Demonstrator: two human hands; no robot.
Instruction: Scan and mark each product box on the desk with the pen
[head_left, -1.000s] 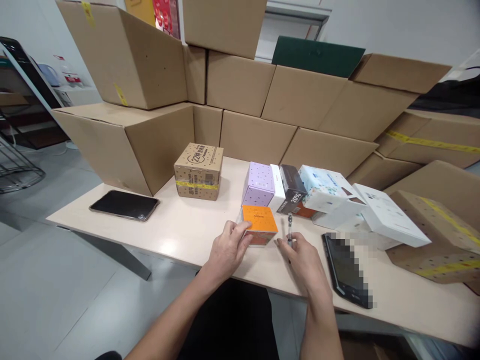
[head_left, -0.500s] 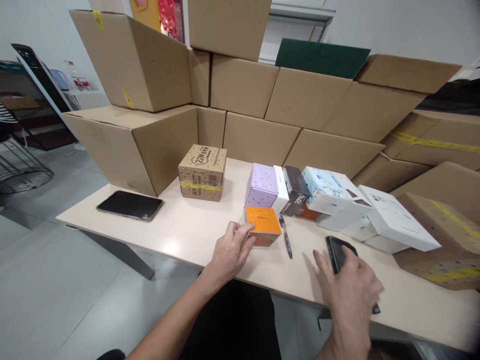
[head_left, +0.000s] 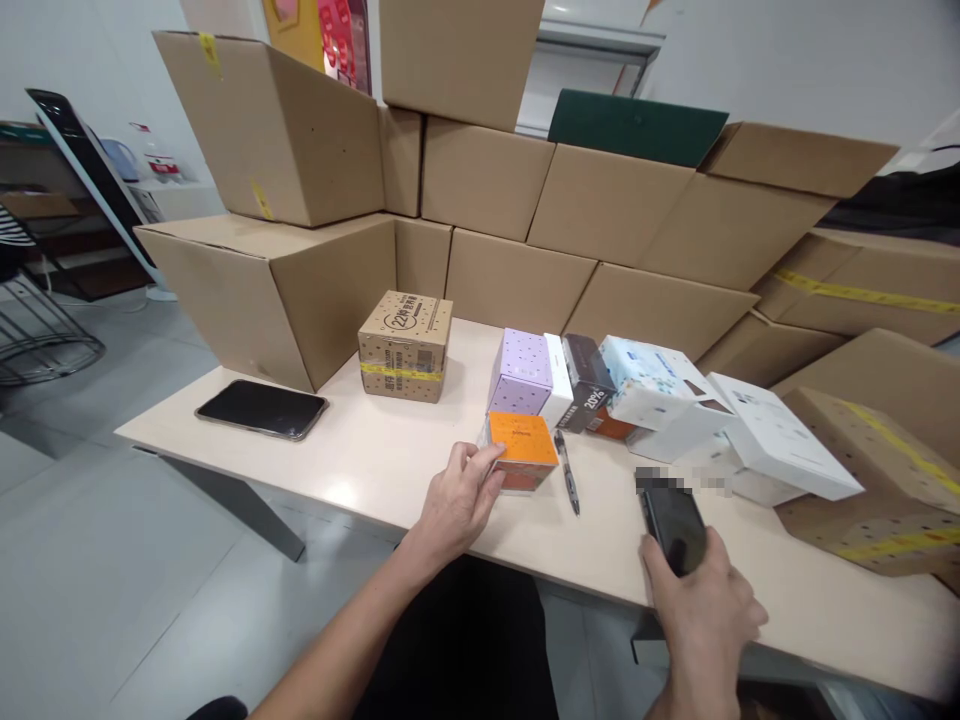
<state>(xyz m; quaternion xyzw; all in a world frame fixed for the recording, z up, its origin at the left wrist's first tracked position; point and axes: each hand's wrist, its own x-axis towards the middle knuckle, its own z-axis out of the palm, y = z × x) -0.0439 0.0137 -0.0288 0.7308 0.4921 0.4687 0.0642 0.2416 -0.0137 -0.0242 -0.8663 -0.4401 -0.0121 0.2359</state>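
Note:
My left hand (head_left: 459, 500) is closed on the near left corner of a small orange box (head_left: 523, 440), thumb and fingers against it. The box sits on the table near its front edge. Farther right, my right hand (head_left: 705, 600) has its thumb and fingers around the lower part of a black phone-like handheld device (head_left: 675, 525). Its dark screen faces up; the lower end is hidden by the hand. Between the two hands lies a pen (head_left: 568, 472), close beside the orange box. Just behind that box stands a lilac box (head_left: 521, 370).
A dark box marked 20% (head_left: 589, 375), a blue-and-white box (head_left: 649, 380) and white boxes (head_left: 780, 430) line the right side. A taped carton (head_left: 405, 350) and a smartphone (head_left: 262, 408) are at left. Large cardboard boxes (head_left: 510, 275) wall the back of the table (head_left: 360, 465).
My right hand, blurred and partly over the device before, has lowered and closed around its near part, leaving more of the screen showing. My left hand stays at the orange box.

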